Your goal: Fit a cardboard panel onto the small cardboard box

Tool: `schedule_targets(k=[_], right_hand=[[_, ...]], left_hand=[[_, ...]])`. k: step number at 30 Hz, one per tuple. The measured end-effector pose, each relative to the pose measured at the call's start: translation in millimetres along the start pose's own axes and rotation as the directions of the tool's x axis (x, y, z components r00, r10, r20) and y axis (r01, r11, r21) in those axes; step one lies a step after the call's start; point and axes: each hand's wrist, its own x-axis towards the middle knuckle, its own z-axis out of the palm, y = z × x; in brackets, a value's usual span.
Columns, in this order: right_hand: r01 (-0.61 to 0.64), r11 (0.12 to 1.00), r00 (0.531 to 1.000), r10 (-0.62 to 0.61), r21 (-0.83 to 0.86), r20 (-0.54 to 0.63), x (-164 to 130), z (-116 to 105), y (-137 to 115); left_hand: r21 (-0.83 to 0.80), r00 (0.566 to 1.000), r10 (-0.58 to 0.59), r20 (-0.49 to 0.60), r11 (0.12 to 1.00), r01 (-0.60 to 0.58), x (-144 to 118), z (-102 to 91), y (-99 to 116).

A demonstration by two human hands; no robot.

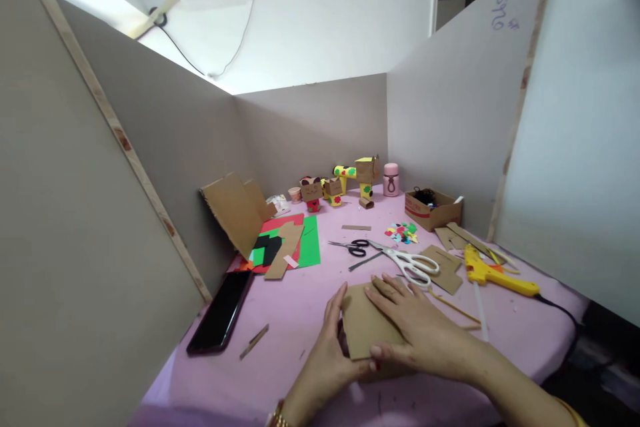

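- Pink cloth covers the table [280,320], walled in by grey partition boards on three sides; every place below is told from the cardboard piece at its near middle.
- Brown cardboard piece [361,323] lies flat near the table's front edge, its long axis running away from the person, tilted a little leftward.
- Right hand [417,323] lies palm down on the piece's right half, fingers spread flat, pressing rather than gripping.
- Left hand [333,347] curls around the piece's left edge, thumb at its near corner, a light pinch on the card.
- Both hands touch the piece; neither is nearer.
- Black phone [221,312] lies well to the left of the piece.
- Yellow glue gun [493,273] lies to the right and beyond.
- White-handled scissors [410,263] sit just beyond the piece.
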Motion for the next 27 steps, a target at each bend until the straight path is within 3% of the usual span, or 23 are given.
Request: schedule_targets(k=[4,21,24,27], right_hand=[[0.024,1.0,1.0,-0.024,-0.002,0.003,0.8,-2.4,2.8],[0.042,0.997,0.999,-0.039,0.062,-0.035,0.4,-4.7,1.1],[0.05,0.994,0.998,-0.045,0.096,-0.053,1.6,-1.7,3.6],[0.066,0.986,0.996,-0.056,0.151,-0.069,2.6,1.8,5.4]], left_hand=[[0.159,1.0,-0.004,-0.029,0.987,0.008,2.4,-2.7,-5.8],[0.081,0.999,0.048,0.007,0.996,-0.048,5.8,-4.8,-10.2],[0.189,0.997,0.074,0.005,0.979,-0.074,4.5,-4.7,-8.8],[0.403,0.993,0.115,-0.023,0.91,-0.096,2.8,-1.9,-1.2]])
